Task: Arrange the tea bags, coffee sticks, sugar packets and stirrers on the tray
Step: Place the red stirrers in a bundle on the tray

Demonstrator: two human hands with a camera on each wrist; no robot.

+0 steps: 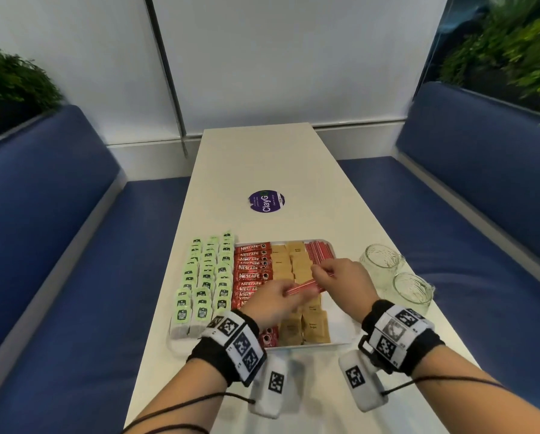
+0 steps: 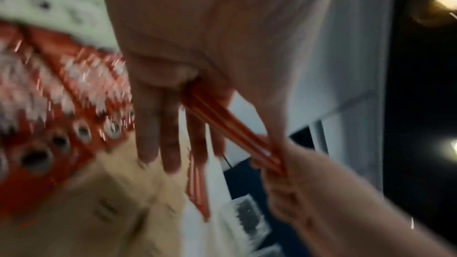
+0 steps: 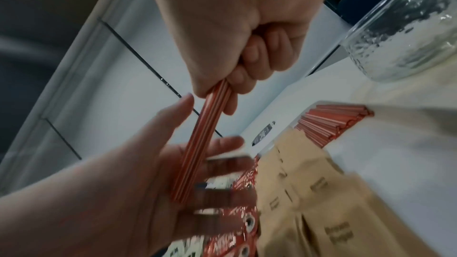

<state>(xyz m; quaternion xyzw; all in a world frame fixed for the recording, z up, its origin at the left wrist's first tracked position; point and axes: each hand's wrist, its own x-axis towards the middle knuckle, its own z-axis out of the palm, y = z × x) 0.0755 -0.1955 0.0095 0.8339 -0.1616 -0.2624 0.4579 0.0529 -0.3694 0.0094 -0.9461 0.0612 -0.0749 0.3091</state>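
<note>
A white tray [image 1: 340,338] near the table's front holds rows of green tea bags [image 1: 206,277], red coffee sticks [image 1: 251,270], brown sugar packets [image 1: 293,261] and a pile of red stirrers [image 1: 320,252] at its far right. Above the sugar packets [image 3: 309,192] a small bundle of red stirrers [image 1: 303,286] spans both hands. My right hand [image 1: 325,274] grips one end with curled fingers [image 3: 247,65]. The other end lies across the straight fingers of my left hand [image 1: 281,296], thumb alongside [image 2: 267,116]. The left wrist view is blurred.
Two empty glass jars [image 1: 381,264] [image 1: 412,292] stand right of the tray, close to my right wrist. A round purple sticker [image 1: 267,201] lies farther up the white table. Blue benches [image 1: 59,245] flank the table on both sides.
</note>
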